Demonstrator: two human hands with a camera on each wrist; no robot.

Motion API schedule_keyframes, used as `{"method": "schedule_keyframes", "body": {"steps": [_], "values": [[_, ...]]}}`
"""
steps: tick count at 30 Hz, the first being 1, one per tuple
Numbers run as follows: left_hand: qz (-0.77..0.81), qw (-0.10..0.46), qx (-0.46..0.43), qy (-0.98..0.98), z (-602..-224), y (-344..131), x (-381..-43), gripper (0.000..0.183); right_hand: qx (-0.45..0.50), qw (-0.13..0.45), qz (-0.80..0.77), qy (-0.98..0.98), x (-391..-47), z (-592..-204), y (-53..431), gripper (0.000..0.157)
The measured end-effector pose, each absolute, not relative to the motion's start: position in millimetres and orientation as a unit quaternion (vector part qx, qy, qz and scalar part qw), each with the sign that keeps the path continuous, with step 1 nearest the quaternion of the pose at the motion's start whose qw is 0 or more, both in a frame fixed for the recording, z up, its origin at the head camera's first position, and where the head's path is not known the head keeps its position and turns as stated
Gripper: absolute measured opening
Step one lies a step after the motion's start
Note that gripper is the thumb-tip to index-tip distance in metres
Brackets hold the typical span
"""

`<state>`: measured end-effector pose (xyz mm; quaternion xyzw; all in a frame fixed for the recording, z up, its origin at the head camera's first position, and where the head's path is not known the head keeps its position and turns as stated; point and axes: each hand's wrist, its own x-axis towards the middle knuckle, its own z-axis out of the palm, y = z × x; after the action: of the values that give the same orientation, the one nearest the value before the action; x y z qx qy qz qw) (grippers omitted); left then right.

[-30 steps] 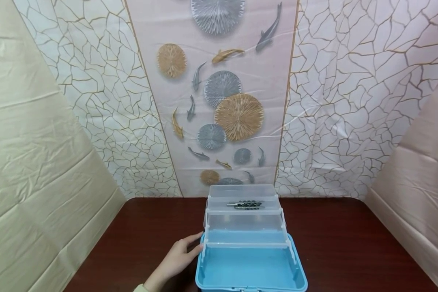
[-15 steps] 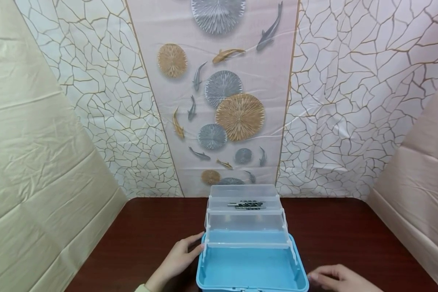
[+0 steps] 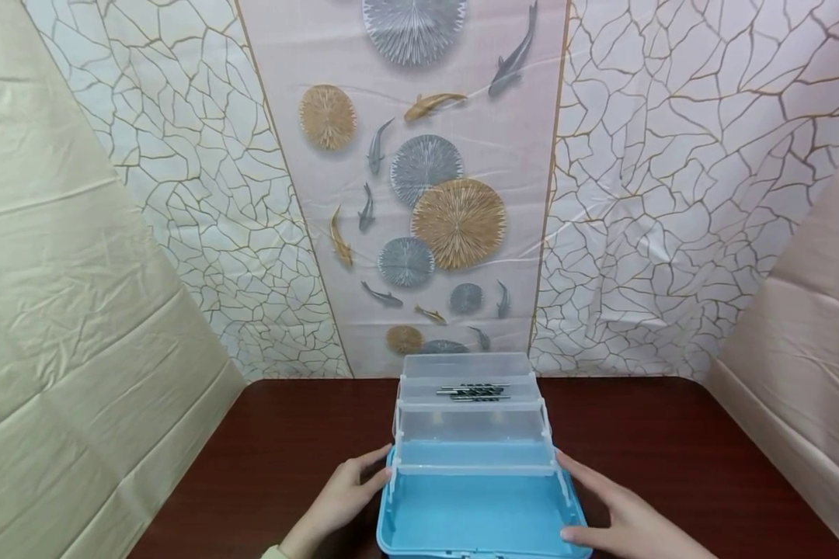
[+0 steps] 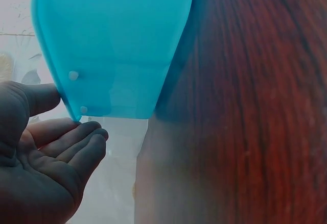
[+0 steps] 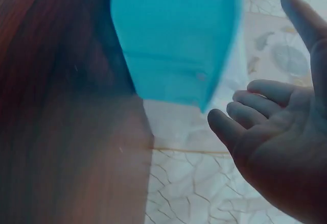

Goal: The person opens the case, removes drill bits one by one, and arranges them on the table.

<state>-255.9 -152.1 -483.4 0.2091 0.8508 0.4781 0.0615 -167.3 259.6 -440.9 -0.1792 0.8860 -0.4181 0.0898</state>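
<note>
Box: we see the light-blue plastic toolbox (image 3: 481, 512) standing open at the near edge of the dark red-brown wooden table (image 3: 671, 450), its clear fold-out trays (image 3: 470, 423) stepped up toward the back.
Top tray: a few dark metal drill bits (image 3: 472, 393) lie across it.
Left hand: our left hand (image 3: 341, 494) rests on the box's left wall, fingers relaxed and slightly apart.
Right hand: our right hand (image 3: 618, 514) lies against the right wall, fingers spread, thumb near the front corner.
Backdrop: a patterned cloth with fish and round fans (image 3: 433, 194) hangs behind the table.
</note>
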Motion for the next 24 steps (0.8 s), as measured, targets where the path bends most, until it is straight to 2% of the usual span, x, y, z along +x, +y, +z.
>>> {"method": "schedule_keyframes", "body": {"steps": [6,13,18,24], "values": [[0.490,0.071,0.206,0.844,-487,-151,-256,0.054,-0.206,0.106,-0.422,0.877,-176,-455,251,0.100],[0.490,0.055,0.218,0.842,-485,-149,-261,0.055,-0.214,0.065,-0.392,0.893,-177,-457,245,0.116],[0.474,0.041,0.224,0.850,-485,-149,-264,0.057,-0.217,0.036,-0.382,0.898,-178,-457,242,0.120],[0.444,0.030,0.222,0.867,-482,-152,-268,0.060,-0.206,0.066,-0.405,0.888,-180,-457,240,0.119]]}}
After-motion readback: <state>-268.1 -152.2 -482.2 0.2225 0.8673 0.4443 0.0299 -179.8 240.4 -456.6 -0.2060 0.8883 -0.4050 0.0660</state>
